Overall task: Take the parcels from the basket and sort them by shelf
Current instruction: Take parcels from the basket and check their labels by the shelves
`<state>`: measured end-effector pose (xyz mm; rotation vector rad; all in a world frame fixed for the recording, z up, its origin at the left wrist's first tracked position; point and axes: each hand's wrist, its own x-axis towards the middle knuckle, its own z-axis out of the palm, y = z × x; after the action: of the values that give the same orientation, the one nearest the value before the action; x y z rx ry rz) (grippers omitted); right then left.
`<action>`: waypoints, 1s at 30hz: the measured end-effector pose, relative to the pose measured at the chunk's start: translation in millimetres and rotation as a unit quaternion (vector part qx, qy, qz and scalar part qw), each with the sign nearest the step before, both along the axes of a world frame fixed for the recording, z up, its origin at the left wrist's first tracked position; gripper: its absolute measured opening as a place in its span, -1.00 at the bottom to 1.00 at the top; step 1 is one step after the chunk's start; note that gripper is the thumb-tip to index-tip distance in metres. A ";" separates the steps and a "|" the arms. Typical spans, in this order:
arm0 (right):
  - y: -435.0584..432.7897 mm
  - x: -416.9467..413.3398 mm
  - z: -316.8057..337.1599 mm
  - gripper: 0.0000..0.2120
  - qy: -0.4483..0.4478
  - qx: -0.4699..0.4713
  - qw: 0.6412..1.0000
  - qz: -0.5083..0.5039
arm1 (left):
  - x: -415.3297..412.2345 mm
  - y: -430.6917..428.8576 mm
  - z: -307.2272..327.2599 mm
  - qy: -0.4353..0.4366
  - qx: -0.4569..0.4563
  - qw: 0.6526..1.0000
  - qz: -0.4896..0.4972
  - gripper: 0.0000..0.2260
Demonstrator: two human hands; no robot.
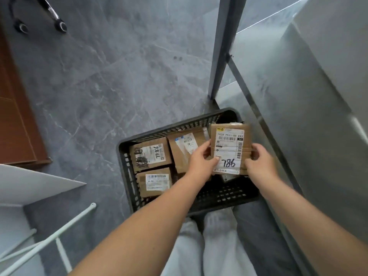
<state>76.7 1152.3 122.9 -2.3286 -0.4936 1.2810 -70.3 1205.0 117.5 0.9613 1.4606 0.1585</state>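
The left hand point(201, 158) pinches the left edge of a brown cardboard parcel point(230, 148), thumb on its white label; the right hand point(258, 160) grips the right edge with curled fingers. The parcel, handwritten "786" on the label, is held above the right side of a dark slotted basket point(127, 166) on the grey floor point(119, 76). 3 more labelled parcels lie in the basket: one point(150, 154) at back left, one point(154, 182) in front of it, one point(186, 148) beside them. A grey metal shelf point(288, 86) stands just right of the basket.
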 end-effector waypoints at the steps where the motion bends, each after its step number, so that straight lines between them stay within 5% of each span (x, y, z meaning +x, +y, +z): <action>1: 2.9 1.0 -13.6 -0.55 0.003 -0.001 1.000 0.011 | 3.0 0.3 -14.7 0.015 0.006 1.000 -0.002 -0.47; 11: 18.2 -15.3 -89.0 -0.42 -0.031 0.004 0.989 0.141 | 6.1 3.7 -102.0 0.158 0.019 0.987 -0.033 -0.69; 15: 34.7 -20.1 -104.6 -0.37 -0.079 -0.014 0.981 0.177 | 16.5 7.2 -109.8 0.131 0.027 0.991 0.025 -0.54; 19: 49.1 -25.0 -126.9 -0.74 -0.194 -0.025 0.948 0.249 | 40.5 22.6 -115.1 0.149 0.058 0.986 0.042 -0.41; 23: 43.1 -30.8 -144.0 -0.37 -0.209 -0.008 0.953 0.221 | 53.3 24.0 -118.5 0.186 0.051 0.981 -0.026 -0.41; 26: 24.7 -28.0 -153.1 -0.40 -0.223 -0.019 0.933 0.281 | 53.5 24.2 -124.2 0.212 0.038 0.972 -0.097 -0.60; 30: 11.4 -26.1 -161.3 -0.11 -0.153 -0.020 0.939 0.306 | 58.8 31.6 -130.7 0.191 -0.024 0.975 -0.112 -0.60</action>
<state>50.6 1163.8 -38.4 -2.5172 -1.3926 1.1658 -11.5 1236.6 -13.1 1.1515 1.6812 -0.2392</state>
